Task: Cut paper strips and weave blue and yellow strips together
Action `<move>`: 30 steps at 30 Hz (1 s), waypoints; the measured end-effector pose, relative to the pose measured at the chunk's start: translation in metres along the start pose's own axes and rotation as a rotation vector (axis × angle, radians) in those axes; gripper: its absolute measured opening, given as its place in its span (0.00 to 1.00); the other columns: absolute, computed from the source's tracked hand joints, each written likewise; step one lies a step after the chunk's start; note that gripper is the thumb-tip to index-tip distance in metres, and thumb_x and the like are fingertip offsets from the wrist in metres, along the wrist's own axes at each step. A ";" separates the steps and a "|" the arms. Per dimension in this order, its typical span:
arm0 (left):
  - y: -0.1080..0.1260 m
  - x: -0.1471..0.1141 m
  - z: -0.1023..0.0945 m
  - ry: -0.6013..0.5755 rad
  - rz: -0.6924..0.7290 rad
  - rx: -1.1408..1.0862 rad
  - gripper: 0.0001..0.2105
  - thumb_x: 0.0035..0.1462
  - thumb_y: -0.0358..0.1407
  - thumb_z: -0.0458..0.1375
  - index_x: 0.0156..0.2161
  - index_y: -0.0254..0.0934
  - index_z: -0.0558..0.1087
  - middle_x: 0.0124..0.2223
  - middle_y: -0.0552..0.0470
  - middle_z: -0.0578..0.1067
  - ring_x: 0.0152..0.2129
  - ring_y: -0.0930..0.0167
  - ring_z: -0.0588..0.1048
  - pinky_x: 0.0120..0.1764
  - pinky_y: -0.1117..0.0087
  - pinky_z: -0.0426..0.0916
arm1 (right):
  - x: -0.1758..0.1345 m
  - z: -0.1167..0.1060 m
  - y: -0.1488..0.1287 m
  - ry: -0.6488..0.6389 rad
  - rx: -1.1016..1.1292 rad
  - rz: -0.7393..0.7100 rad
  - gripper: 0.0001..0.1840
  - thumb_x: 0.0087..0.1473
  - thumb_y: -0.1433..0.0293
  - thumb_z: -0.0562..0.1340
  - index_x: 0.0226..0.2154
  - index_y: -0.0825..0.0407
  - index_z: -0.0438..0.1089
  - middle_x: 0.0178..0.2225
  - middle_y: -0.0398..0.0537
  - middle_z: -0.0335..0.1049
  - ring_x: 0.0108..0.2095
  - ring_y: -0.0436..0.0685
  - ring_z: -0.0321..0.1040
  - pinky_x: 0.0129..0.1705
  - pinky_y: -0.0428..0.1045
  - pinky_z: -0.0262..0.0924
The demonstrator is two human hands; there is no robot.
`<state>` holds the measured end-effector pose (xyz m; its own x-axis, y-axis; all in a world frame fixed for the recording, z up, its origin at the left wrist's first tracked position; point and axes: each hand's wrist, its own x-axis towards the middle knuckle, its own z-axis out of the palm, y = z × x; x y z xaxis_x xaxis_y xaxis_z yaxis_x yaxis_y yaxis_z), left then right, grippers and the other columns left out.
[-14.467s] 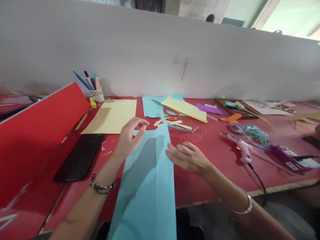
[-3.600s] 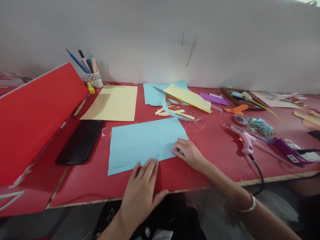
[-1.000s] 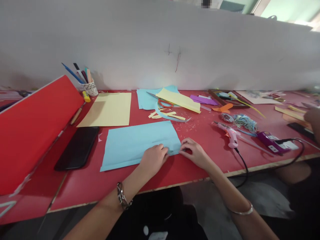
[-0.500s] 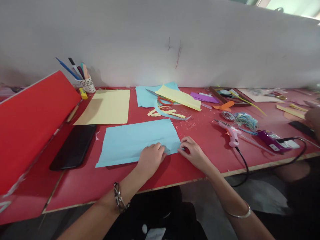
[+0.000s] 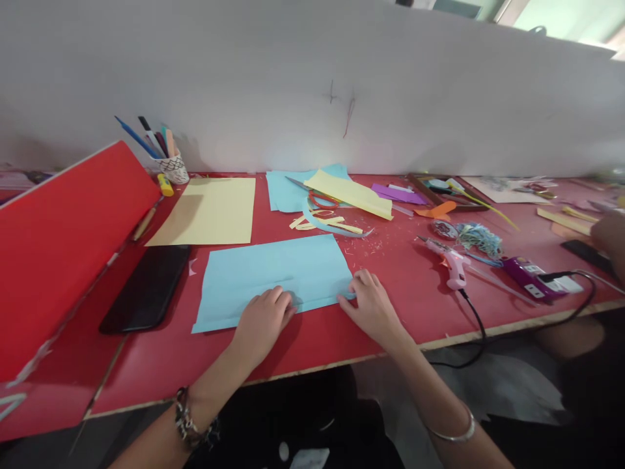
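Lying on the red table (image 5: 312,342), the blue paper (image 5: 263,266) runs lengthwise left to right; the curled left hand (image 5: 262,318) rests on its near edge around mid-length, grip unclear, while the right hand (image 5: 372,306) pinches its near right corner.

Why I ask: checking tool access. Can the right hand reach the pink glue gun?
Probably yes: the right hand is at the blue paper, with only red tabletop between it and the glue gun.

Blue sheet (image 5: 273,264): matt paper (lightly creased); glue gun (image 5: 456,272): plastic; bangle (image 5: 463,435): shiny metal.
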<state>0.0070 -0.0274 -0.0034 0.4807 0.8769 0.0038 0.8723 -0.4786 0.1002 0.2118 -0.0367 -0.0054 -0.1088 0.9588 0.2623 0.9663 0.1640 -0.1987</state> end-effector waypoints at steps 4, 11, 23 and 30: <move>0.001 0.001 0.000 0.012 -0.009 -0.038 0.07 0.56 0.32 0.48 0.29 0.36 0.66 0.30 0.53 0.68 0.26 0.70 0.70 0.28 0.71 0.61 | -0.002 0.002 -0.015 0.002 -0.148 0.010 0.15 0.46 0.56 0.56 0.23 0.51 0.59 0.30 0.50 0.60 0.32 0.60 0.57 0.30 0.53 0.54; 0.001 0.002 0.001 0.002 -0.018 -0.084 0.06 0.56 0.31 0.48 0.29 0.36 0.66 0.30 0.52 0.69 0.28 0.70 0.70 0.30 0.71 0.61 | 0.000 0.008 -0.024 0.034 -0.094 0.025 0.21 0.40 0.51 0.60 0.27 0.51 0.61 0.35 0.52 0.61 0.36 0.61 0.57 0.39 0.57 0.54; -0.003 0.002 0.006 0.069 0.013 -0.117 0.07 0.55 0.32 0.48 0.28 0.37 0.64 0.28 0.54 0.68 0.26 0.71 0.69 0.28 0.71 0.61 | 0.000 0.006 -0.012 -0.049 0.165 -0.069 0.10 0.48 0.61 0.58 0.26 0.50 0.61 0.39 0.49 0.61 0.41 0.58 0.57 0.43 0.54 0.55; -0.002 0.003 0.004 0.041 0.007 -0.122 0.07 0.55 0.32 0.48 0.28 0.37 0.65 0.28 0.53 0.68 0.26 0.71 0.69 0.28 0.71 0.61 | 0.003 0.005 -0.009 -0.099 0.114 -0.075 0.06 0.48 0.67 0.59 0.25 0.50 0.60 0.39 0.49 0.63 0.39 0.59 0.59 0.41 0.54 0.57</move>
<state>0.0067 -0.0243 -0.0071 0.4805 0.8758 0.0449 0.8504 -0.4779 0.2202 0.2015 -0.0345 -0.0073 -0.2080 0.9601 0.1870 0.9224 0.2562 -0.2891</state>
